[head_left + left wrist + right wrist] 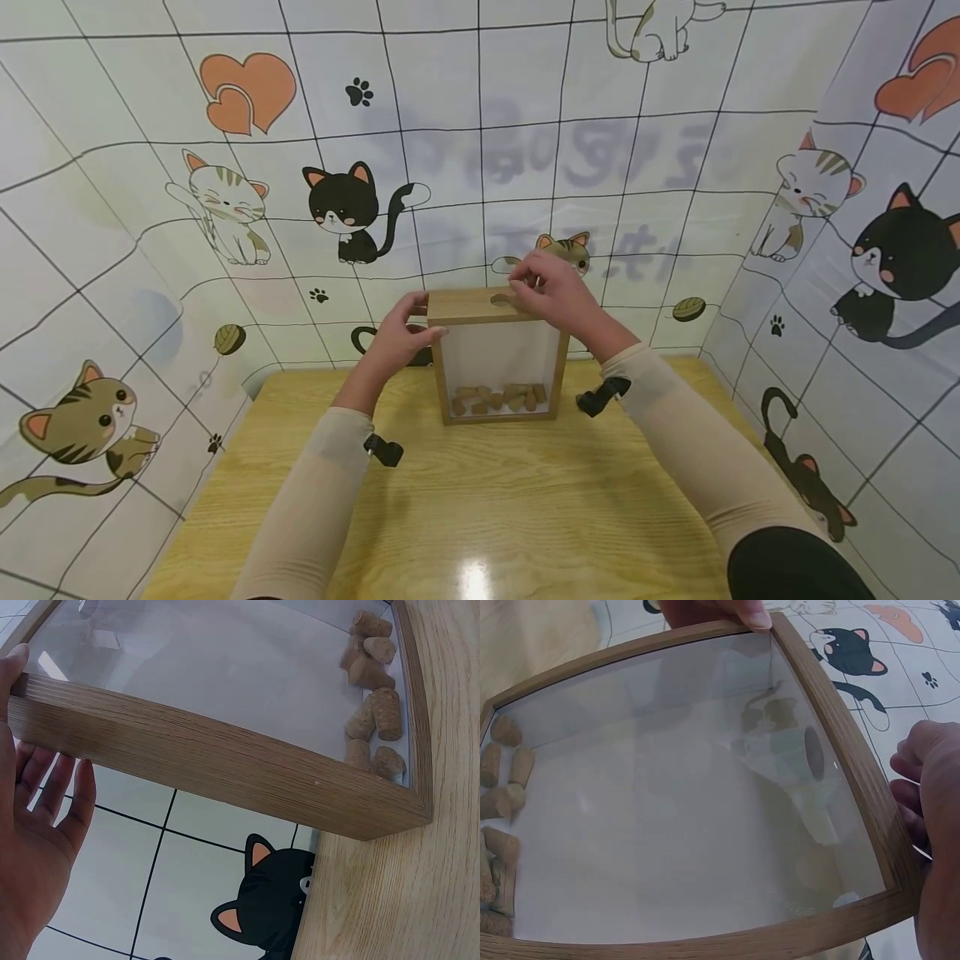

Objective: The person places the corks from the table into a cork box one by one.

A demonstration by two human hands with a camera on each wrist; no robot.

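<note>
A wooden shadow box (498, 307) with a clear front stands upright on the table. Several corks (495, 400) lie along its bottom, also visible as corks (386, 712) in the left wrist view. An oval hole (501, 299) is cut in its top edge. My left hand (397, 333) holds the box's upper left corner, thumb on the front and fingers along the side and back. My right hand (555, 292) is at the top edge, just right of the hole, with bent fingers. Whether anything is between those fingertips is hidden, also in the right wrist view.
The wood-grain table (465, 492) extends in front of the box. Behind and on both sides hangs a white gridded sheet (450, 167) printed with cats, hearts and paw prints. A dark wrist camera (602, 396) sits on the right sleeve, another camera (384, 451) on the left.
</note>
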